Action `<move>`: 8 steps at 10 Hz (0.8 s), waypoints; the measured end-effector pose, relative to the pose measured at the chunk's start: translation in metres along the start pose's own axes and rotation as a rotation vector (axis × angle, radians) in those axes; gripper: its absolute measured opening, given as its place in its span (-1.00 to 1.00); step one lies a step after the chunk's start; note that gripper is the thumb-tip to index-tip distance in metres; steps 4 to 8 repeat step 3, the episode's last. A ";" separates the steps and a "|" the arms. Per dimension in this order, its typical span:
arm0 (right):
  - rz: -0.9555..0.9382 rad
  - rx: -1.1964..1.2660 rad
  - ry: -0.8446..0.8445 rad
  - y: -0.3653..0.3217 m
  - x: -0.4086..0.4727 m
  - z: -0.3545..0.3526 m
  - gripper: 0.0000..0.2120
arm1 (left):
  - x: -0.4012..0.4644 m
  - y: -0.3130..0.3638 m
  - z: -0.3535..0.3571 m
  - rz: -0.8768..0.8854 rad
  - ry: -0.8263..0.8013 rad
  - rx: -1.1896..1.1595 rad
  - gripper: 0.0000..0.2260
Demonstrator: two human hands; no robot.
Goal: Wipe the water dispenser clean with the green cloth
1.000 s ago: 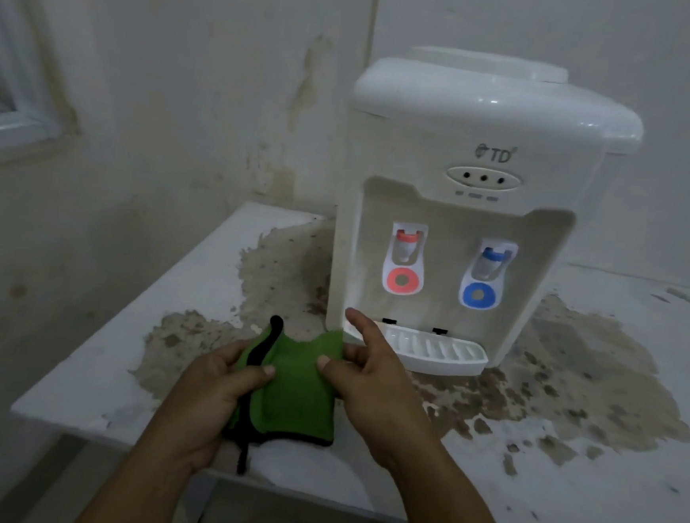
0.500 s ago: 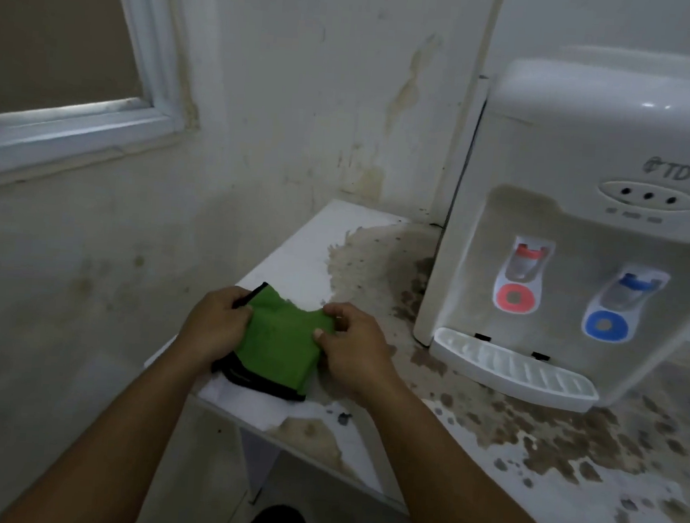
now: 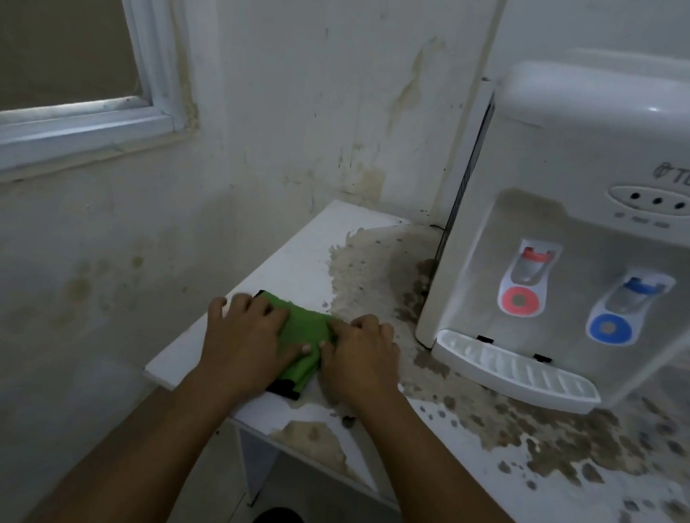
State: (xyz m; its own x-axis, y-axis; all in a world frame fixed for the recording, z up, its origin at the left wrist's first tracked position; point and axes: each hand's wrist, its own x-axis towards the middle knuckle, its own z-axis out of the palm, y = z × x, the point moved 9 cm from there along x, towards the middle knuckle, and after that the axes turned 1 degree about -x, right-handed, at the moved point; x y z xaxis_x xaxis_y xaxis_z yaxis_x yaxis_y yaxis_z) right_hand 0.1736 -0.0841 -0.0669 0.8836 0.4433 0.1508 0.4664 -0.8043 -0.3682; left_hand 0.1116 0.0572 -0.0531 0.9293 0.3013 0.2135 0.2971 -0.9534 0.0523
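- Water dispenser (image 3: pixel 584 239) stands at the right of the frame on the desk (image 3: pixel 294 257), its back close to the wall; no hand touches it.
- Progress, as a judgement: wiping of the dispenser has not begun. The recess around the taps looks dull and smeared, so the whole cleaning step remains.
- Green cloth (image 3: pixel 308 341) lies flat on the desk at centre frame, well apart from the dispenser, folded into a compact pad with a black edge showing at its lower end.
- Left hand (image 3: pixel 246 344) rests palm-down on the left part of the cloth, fingers spread and fairly straight, pressing rather than gripping.
- Right hand (image 3: pixel 360 357) lies on the right part of the cloth with fingers bent over its edge; whether it pinches the fabric cannot be told.
- Materials: the dispenser is smooth white moulded plastic with rounded corners, a red tap (image 3: pixel 528 275), a blue tap (image 3: pixel 629 304) and a ribbed drip tray (image 3: pixel 512 369) at its base.
- The cloth looks soft and matte.
- The desk top is white, with a broad brown blotchy stain around the dispenser.
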 end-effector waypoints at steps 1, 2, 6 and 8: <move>-0.079 0.176 0.160 0.005 -0.022 -0.030 -0.69 | -0.013 -0.001 0.022 -0.051 -0.186 0.026 -0.22; -0.091 0.369 0.316 0.020 -0.063 -0.075 -0.68 | -0.007 0.007 0.009 -0.075 -0.158 0.027 -0.43; -0.049 0.522 0.540 0.049 -0.112 -0.141 -0.79 | 0.004 0.037 -0.025 -0.046 -0.050 -0.117 -0.51; -0.049 0.522 0.540 0.049 -0.112 -0.141 -0.79 | 0.004 0.037 -0.025 -0.046 -0.050 -0.117 -0.51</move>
